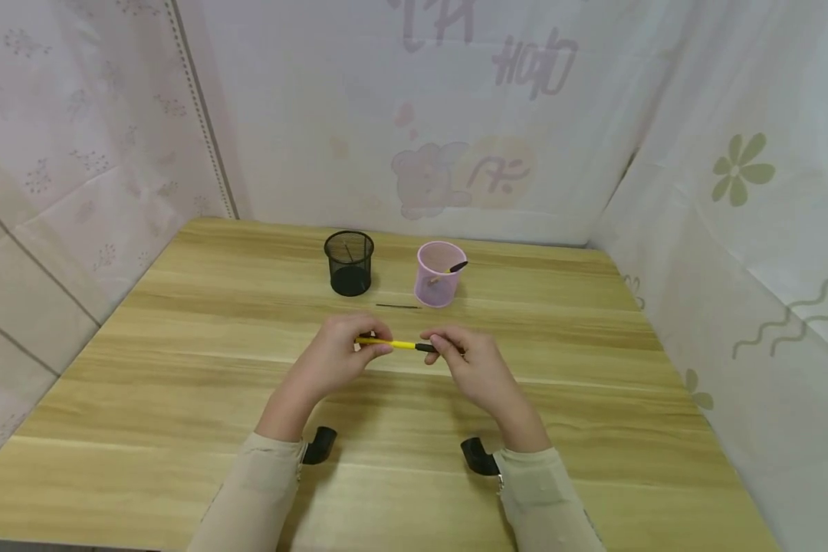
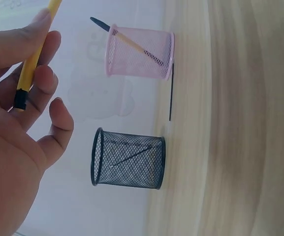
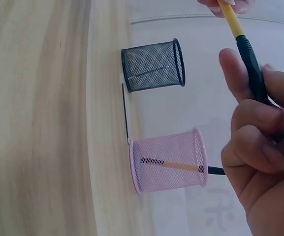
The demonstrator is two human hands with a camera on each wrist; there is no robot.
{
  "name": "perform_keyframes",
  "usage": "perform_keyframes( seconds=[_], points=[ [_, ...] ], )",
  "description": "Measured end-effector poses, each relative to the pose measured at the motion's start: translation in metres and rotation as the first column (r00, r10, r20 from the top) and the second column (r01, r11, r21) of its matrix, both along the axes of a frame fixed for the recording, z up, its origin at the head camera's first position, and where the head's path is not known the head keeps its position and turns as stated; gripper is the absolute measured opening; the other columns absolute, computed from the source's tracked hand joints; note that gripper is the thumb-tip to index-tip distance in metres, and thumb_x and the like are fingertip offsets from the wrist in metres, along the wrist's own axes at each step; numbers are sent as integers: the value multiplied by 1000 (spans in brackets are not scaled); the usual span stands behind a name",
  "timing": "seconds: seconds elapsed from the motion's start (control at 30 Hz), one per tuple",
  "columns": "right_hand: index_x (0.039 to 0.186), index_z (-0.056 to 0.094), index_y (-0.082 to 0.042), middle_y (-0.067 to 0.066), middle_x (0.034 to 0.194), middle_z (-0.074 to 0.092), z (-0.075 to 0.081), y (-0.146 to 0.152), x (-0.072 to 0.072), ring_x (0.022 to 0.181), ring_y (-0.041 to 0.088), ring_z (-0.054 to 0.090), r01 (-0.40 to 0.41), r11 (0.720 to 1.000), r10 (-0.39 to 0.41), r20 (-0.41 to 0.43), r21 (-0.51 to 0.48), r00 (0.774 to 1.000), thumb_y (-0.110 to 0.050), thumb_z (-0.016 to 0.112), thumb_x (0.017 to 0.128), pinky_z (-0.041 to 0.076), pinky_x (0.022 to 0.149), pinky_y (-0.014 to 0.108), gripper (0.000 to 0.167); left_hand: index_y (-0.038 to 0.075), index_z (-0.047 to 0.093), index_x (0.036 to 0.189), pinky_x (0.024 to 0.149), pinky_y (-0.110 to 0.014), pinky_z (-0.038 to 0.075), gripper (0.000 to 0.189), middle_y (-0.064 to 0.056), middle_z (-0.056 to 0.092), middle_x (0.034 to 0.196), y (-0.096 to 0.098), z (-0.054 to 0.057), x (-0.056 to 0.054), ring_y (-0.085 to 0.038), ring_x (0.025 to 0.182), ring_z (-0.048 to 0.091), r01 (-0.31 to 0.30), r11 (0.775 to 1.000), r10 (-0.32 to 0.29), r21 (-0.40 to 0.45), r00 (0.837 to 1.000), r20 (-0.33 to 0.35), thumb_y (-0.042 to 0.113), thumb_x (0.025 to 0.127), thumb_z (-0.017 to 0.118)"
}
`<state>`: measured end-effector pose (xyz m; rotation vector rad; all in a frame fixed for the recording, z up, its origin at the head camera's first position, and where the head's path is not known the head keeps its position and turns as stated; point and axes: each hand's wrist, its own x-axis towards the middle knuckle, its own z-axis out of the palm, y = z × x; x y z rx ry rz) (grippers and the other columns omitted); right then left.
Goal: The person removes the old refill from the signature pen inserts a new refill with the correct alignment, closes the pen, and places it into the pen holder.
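Note:
A yellow pen (image 1: 404, 345) with a black end stretches level between both hands, above the table in front of the two mesh cups. My left hand (image 1: 348, 346) pinches its yellow barrel (image 2: 29, 71) between thumb and fingers; a short black tip sticks out below them in the left wrist view. At the other end, my right hand (image 1: 471, 360) grips the black part (image 3: 250, 64), and its fingers partly hide that end. Beyond the hands, a thin black pen refill (image 1: 398, 306) lies on the wooden table.
At the back left stands a black mesh cup (image 1: 350, 282) with a thin dark stick inside. To its right, a pink mesh cup (image 1: 436, 291) holds a yellow-and-black pen (image 1: 458, 267) leaning out over the rim. Printed curtains (image 1: 303, 115) hang behind the wooden table (image 1: 179, 368).

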<state>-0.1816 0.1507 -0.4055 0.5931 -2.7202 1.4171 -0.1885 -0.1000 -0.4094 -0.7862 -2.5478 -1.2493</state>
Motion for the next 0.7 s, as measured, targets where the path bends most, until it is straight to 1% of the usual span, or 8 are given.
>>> perform_keyframes(
  seconds=[0.17,0.2,0.27,0.3,0.37,0.43,0.53,0.7],
  points=[
    [130,73,-14,6,112,80,-3,0,1,78,14,61,4,1000,-4,23,-7,1000,-26,64,108,45,61,24,26,13,78,99,76,-30,57,7,0,78,98,-3,0,3,-12,83,66,-38,999,38,31,999,15,11,93,82],
    [131,72,-15,7,116,79,-4,1,1,79,15,63,12,1000,-11,30,-11,999,-26,67,107,46,61,24,27,13,78,100,76,-30,56,7,0,78,99,-4,0,3,-13,83,66,-51,998,51,33,999,17,11,94,82],
    [131,72,-16,7,117,77,-3,3,2,72,15,58,33,999,-32,45,-31,998,-23,72,104,43,57,24,28,13,79,101,75,-30,55,7,0,79,101,-5,2,3,-13,83,64,-75,996,75,40,997,16,12,94,81],
    [129,72,-16,6,114,77,-3,4,2,69,15,56,45,998,-43,46,-41,998,-21,74,102,41,55,24,27,13,79,101,75,-29,55,8,0,79,101,-6,2,3,-13,83,64,-86,995,85,42,996,11,12,94,81],
    [126,73,-15,5,98,76,-4,6,2,65,12,53,64,996,-60,50,-68,997,-16,75,101,39,54,23,25,13,79,101,74,-29,54,8,0,79,102,-7,3,3,-14,83,63,-96,994,96,50,995,5,13,94,82],
    [121,74,-14,3,80,69,-6,8,1,61,10,48,73,993,-68,54,-96,996,-14,74,101,38,55,23,20,13,80,101,72,-28,53,8,-1,79,102,-7,3,2,-14,82,62,-94,994,94,59,996,3,13,93,82],
    [116,75,-13,0,66,56,-8,8,1,59,9,44,81,990,-75,50,-114,996,-16,72,103,36,55,22,13,13,80,101,71,-27,52,8,-1,79,102,-7,2,1,-14,81,62,-87,994,87,66,996,8,12,93,82],
    [106,75,-8,4,80,67,-10,8,1,64,9,47,75,992,-71,49,-99,996,-20,67,106,41,59,23,15,13,80,100,73,-27,54,9,-1,80,102,-7,-1,0,-14,82,63,-84,994,84,67,996,8,12,92,83]
  ],
)
